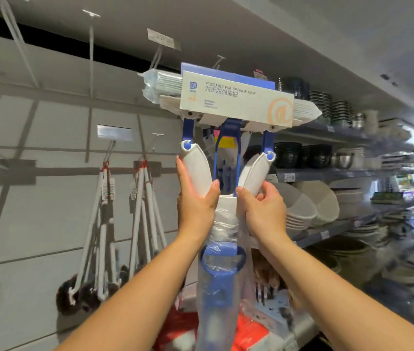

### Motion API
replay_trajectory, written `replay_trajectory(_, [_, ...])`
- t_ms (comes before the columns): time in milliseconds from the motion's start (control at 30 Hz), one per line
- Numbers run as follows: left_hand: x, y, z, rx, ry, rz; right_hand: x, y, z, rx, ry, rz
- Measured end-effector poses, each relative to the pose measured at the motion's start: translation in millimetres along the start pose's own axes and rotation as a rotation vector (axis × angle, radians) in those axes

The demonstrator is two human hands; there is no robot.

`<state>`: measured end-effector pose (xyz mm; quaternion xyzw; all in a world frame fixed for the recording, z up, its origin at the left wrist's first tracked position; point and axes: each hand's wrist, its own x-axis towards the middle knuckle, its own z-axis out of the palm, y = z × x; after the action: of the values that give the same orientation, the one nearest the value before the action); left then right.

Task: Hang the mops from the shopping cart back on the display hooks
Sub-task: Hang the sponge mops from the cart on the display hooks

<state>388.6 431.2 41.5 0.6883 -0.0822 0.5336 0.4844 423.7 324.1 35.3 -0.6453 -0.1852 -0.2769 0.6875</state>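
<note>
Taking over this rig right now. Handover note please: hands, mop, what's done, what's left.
Left hand: grips the left white wing of the mop.
Right hand: grips the right white wing.
Mop: held head-up against the wall panel, with the plastic-wrapped handle hanging down between the arms.
Done: the mop is raised to the height of the upper hooks, several of which are empty.
Left: its label hides whether it is on a hook. Probably seat it, then let go. The cart is not in view, so I cannot tell how many mops remain.
</note>
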Motion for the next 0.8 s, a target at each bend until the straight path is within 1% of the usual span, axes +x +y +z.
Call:
replay_trajectory(100, [9.2,-14.6,30.7,0.002,-0.019,-0.016,26.4,15.5,-7.6,-0.012,0.016,-0.006])
replay_trajectory(300, [26.7,-37.2,98.8,0.032,0.000,-0.043,86.8,53.0,-33.6,-0.016,-0.007,-0.014])
replay_trajectory(533, [55.3,-57.3,181.1,0.084,0.016,-0.026,164.5,94.1,-61.4,-0.018,-0.041,-0.039])
replay_trajectory(667, [71.3,-75.4,219.5,0.092,0.050,-0.060,202.3,117.3,-67.1,0.015,-0.060,-0.039])
replay_trajectory(800, [86.8,-97.6,242.2,0.080,0.050,-0.099,231.5,135.7,-61.8,0.051,-0.076,-0.042])
